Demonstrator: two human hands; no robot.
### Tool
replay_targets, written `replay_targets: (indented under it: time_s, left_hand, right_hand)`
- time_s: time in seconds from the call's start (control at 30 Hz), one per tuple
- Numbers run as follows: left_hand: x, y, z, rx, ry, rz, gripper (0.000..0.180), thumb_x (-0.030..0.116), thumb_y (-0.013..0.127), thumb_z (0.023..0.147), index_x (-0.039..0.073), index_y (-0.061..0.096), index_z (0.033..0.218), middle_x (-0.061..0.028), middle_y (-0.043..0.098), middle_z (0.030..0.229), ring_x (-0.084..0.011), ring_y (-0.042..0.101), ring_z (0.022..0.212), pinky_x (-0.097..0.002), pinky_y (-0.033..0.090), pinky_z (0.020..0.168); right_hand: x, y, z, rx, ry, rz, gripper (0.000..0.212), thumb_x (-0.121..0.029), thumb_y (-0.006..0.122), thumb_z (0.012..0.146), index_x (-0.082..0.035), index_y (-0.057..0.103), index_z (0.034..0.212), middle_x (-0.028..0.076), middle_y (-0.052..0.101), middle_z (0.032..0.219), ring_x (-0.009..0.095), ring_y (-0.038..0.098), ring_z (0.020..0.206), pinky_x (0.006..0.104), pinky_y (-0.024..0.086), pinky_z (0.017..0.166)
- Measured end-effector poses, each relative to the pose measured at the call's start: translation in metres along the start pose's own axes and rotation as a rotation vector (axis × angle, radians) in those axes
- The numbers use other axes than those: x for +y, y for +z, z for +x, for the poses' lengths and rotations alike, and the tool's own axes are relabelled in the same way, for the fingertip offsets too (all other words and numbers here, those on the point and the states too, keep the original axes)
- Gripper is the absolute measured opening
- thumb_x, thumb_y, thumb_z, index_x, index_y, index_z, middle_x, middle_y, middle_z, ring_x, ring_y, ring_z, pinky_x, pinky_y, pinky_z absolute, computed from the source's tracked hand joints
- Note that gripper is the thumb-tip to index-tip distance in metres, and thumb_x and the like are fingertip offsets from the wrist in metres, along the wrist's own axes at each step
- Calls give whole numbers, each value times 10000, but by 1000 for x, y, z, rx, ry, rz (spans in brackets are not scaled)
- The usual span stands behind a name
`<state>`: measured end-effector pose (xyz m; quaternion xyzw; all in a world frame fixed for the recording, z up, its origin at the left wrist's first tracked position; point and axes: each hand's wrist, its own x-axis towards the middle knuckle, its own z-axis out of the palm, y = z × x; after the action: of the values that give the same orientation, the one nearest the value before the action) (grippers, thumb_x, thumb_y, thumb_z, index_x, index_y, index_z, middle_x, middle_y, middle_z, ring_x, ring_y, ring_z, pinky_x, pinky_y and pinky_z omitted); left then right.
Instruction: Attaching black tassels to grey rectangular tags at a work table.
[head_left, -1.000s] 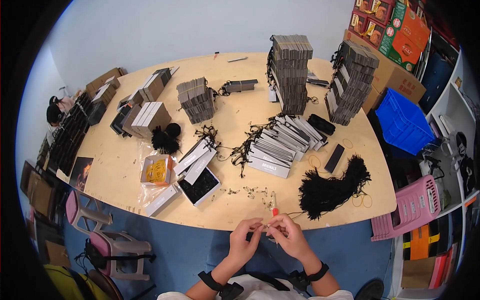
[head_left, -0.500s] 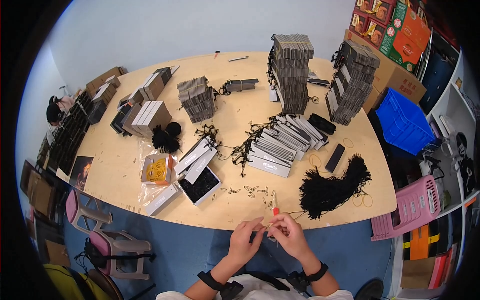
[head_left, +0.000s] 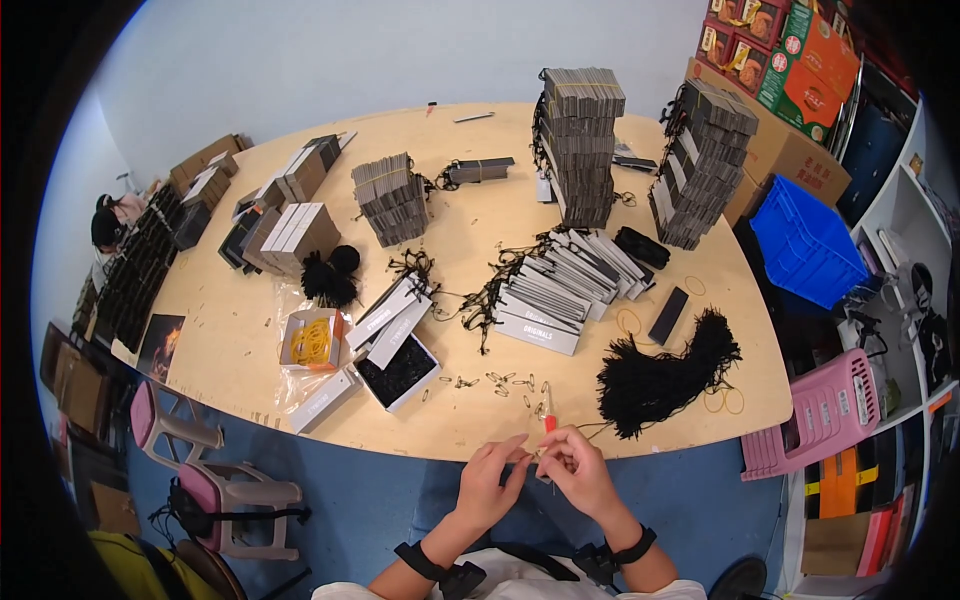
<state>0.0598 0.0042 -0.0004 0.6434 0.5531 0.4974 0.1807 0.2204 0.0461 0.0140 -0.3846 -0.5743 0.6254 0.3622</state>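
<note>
Just off the table's front edge, my left hand (head_left: pixel 487 484) and my right hand (head_left: pixel 580 478) meet at the fingertips. The fingers of both are pinched together around something tiny and brassy, too small to name. Right above my hands lies a slim tool with a red handle (head_left: pixel 550 422) and a pale metal tip. Small metal pins (head_left: pixel 500 382) are scattered on the table beyond it. A bundle of black cords (head_left: pixel 665 375) spreads out to the right, with a loose strand running toward my right hand.
Grey-white tags with black strings (head_left: pixel 560 290) lie fanned mid-table. Tall banded stacks (head_left: pixel 585 150) rise behind them. To the left are a box of yellow rubber bands (head_left: pixel 312 342) and a white box of black bits (head_left: pixel 400 378). A blue crate (head_left: pixel 808 240) stands at right; stools (head_left: pixel 215 500) at lower left.
My hands stay almost in place, with the fingertips still together. The whole view has shifted very slightly; nothing on the table has visibly moved.
</note>
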Motion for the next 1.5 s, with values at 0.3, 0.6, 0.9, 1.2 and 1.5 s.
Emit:
replay_targets:
  time_s: [0.3, 0.6, 0.9, 1.2, 1.5]
  left_hand:
    - [-3, -1, -1, -16, 64, 55, 413, 0, 714, 775, 47, 604, 1170, -67, 680, 859, -245, 645, 805, -337, 506, 715]
    - [-6, -1, -4, 8, 164, 122, 335, -2, 733, 759, 32, 610, 1069, -72, 686, 899, -248, 643, 804, -336, 485, 724]
    - [12, -1, 2, -16, -163, -201, 62, 31, 729, 818, 9, 681, 849, -66, 670, 845, -156, 608, 750, -272, 478, 687]
    - [0, -10, -1, -121, -475, -854, 37, 30, 683, 869, 7, 660, 886, -41, 628, 869, -130, 572, 807, -251, 439, 760]
    - [2, -4, -1, -49, -565, -981, 84, 78, 664, 895, -7, 661, 899, -34, 636, 878, -103, 562, 801, -252, 442, 750]
  right_hand:
    - [7, -2, 3, 47, -11, -3, 185, -29, 579, 909, -7, 525, 1085, 44, 672, 803, 23, 519, 626, 184, 396, 567]
    - [5, -5, 2, 18, 144, 143, 110, -57, 594, 945, 20, 578, 1021, 60, 685, 850, 16, 510, 611, 178, 384, 506]
    - [-1, 2, -1, 47, -23, 36, 70, -39, 593, 940, 25, 565, 948, 81, 681, 875, 120, 665, 775, 248, 522, 680]
    - [-23, 2, -6, 7, 27, -156, 231, -97, 617, 937, -33, 484, 1115, 33, 612, 669, 80, 598, 637, 221, 432, 563]
    - [-17, 5, 0, -146, 40, -1, 222, -125, 600, 954, -34, 501, 1131, 19, 563, 646, 63, 533, 616, 225, 382, 565]
